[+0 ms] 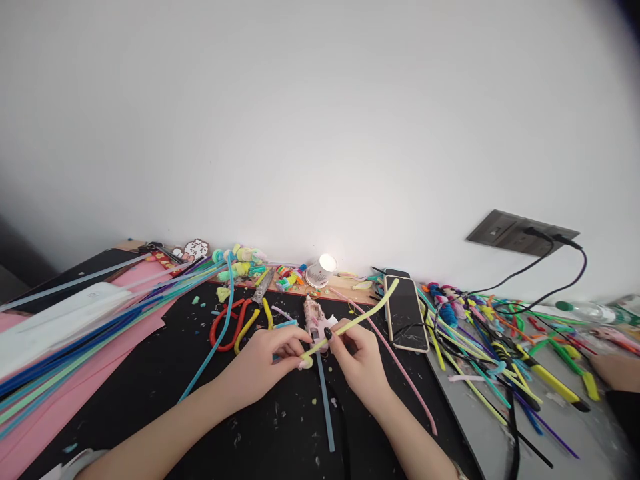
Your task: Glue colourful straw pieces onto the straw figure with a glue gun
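My left hand (265, 367) and my right hand (360, 360) meet over a black mat (165, 373). Both pinch a pale yellow pipe cleaner (367, 312), which runs up and to the right over a phone (406, 312). The left fingers close on its lower end, where a small pinkish-yellow coil (306, 361) sits. The right fingers grip the stem just beside it. A blue stick (326, 403) lies on the mat under my hands. A small pink figure (314, 315) stands just beyond my fingers.
Long pipe cleaners fan over pink paper (85, 373) at the left. Red-handled scissors (231, 323), a lit cup (320, 270) and small craft bits line the back. A pink pipe cleaner (400, 367) lies right of my hands. Another person's hand (617, 370) rests among colourful pipe cleaners (500, 360) at right.
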`<state>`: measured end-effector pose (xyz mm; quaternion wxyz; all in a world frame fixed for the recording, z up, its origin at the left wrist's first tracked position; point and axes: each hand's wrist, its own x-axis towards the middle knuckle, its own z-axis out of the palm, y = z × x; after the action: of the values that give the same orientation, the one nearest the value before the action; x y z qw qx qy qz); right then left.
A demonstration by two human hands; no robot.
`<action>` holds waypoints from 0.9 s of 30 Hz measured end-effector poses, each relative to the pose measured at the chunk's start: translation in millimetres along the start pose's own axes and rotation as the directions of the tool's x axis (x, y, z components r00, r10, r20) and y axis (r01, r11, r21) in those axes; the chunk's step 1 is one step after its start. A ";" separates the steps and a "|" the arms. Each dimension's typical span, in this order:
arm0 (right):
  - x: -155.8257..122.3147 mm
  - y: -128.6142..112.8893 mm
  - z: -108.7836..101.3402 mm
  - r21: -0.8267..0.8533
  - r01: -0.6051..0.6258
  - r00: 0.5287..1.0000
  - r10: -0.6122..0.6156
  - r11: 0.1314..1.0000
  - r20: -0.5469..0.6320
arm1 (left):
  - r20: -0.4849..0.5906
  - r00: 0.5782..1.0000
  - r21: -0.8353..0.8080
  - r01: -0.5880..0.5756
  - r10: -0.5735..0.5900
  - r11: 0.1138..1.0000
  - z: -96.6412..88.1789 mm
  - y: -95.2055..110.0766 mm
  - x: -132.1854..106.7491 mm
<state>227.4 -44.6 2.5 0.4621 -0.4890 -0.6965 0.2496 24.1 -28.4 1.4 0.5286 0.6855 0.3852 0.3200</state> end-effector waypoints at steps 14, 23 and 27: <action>0.0 -1.7 0.7 0.075 0.011 0.998 -0.007 0.997 -0.057 | -0.091 0.992 -0.236 0.069 -0.093 0.969 -1.6 -5.8 2.7; 0.3 -8.0 -1.3 0.076 0.038 0.999 -0.036 0.996 -0.024 | -0.115 0.986 -0.307 0.078 -0.119 0.948 -4.5 -5.8 4.9; -0.1 -8.7 -1.7 0.043 0.102 0.995 -0.101 0.994 -0.021 | -0.129 0.982 -0.314 0.089 -0.135 0.945 -5.3 -3.1 4.9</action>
<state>225.1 -48.2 10.2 0.4914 -0.4451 -0.7104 0.2362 21.4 -21.2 -0.3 0.6158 0.5463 0.4075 0.3954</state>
